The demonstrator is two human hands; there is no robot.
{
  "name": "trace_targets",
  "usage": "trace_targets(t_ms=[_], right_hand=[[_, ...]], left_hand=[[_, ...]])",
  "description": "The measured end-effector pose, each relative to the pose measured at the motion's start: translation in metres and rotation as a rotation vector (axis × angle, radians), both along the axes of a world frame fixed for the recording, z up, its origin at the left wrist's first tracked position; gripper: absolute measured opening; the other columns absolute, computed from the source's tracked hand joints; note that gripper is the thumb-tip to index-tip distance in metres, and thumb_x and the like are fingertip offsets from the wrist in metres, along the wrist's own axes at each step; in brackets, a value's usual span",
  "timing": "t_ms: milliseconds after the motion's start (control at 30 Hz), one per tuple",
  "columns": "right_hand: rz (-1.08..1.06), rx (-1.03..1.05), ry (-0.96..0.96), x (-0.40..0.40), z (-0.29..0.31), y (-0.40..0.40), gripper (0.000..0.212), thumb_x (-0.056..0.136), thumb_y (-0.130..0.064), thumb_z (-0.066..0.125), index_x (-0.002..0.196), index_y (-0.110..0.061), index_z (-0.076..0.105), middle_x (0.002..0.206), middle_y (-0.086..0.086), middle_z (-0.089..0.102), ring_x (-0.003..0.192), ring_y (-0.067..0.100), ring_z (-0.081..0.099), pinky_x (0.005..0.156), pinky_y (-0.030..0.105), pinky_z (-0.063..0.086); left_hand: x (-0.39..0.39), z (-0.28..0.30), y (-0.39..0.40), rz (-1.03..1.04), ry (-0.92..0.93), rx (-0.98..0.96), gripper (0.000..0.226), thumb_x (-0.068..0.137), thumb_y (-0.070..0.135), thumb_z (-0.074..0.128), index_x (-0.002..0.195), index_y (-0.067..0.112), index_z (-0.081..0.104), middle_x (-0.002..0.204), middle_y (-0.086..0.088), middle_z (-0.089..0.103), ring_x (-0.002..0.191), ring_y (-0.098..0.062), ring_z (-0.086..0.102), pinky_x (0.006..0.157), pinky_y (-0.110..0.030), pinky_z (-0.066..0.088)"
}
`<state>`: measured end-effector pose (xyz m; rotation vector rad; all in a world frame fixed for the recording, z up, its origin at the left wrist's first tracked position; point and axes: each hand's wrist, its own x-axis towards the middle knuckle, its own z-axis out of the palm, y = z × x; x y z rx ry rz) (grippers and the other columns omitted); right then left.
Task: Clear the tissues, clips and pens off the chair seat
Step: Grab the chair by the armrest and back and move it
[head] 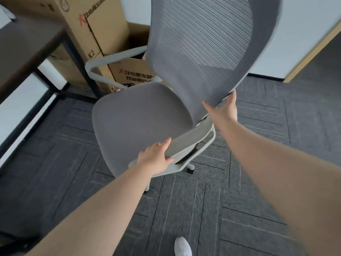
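A grey office chair stands in the middle of the view, its seat [136, 119] bare: no tissues, clips or pens show on it. My left hand [156, 156] grips the near right edge of the seat, thumb underneath and fingers on top. My right hand [224, 108] holds the lower edge of the grey mesh backrest [201, 43], which rises up and to the right. The white armrest loop [103, 65] sticks out on the far left side.
Cardboard boxes [99, 30] stand behind the chair. A dark desk [27, 45] with black legs is at the left. The floor is dark grey carpet tile [239, 182]. My white shoe [182, 246] shows at the bottom edge. A white wall panel with a wooden edge [304, 52] is at the right.
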<state>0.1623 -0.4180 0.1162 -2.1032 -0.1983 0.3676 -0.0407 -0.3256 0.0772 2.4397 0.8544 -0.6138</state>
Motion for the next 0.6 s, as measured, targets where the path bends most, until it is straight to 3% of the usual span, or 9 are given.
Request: trace_targets(t_ms=[100,233,600], right_hand=[[-0.056,0.058,0.029,-0.002,-0.002,0.003,0.072,0.083,-0.028,0.069,0.141,-0.027,0.027,0.115,-0.006,0.06,0.098,0.017,0.059,0.085,0.035,0.048],[-0.137,0.081,0.002,-0.014,-0.009,0.006,0.04,0.09,-0.023,0.061,0.125,-0.017,0.043,0.096,-0.007,0.056,0.085,0.017,0.057,0.074,0.031,0.044],[-0.212,0.036,-0.033,-0.067,-0.013,0.001,0.027,0.093,-0.025,0.058,0.114,-0.009,0.05,0.078,-0.009,0.054,0.08,0.02,0.055,0.075,0.033,0.046]], left_hand=[[-0.003,-0.001,0.005,-0.04,0.022,0.035,0.069,0.093,0.049,0.045,0.148,0.043,0.003,0.147,-0.004,0.038,0.13,-0.03,0.043,0.101,-0.046,0.038],[-0.012,-0.004,0.008,-0.084,0.024,0.073,0.067,0.094,0.052,0.041,0.148,0.045,0.001,0.138,-0.006,0.043,0.124,-0.03,0.047,0.097,-0.044,0.04],[-0.062,-0.003,0.024,-0.155,0.024,0.075,0.067,0.093,0.056,0.039,0.146,0.049,-0.001,0.128,-0.005,0.047,0.117,-0.028,0.049,0.092,-0.041,0.043]])
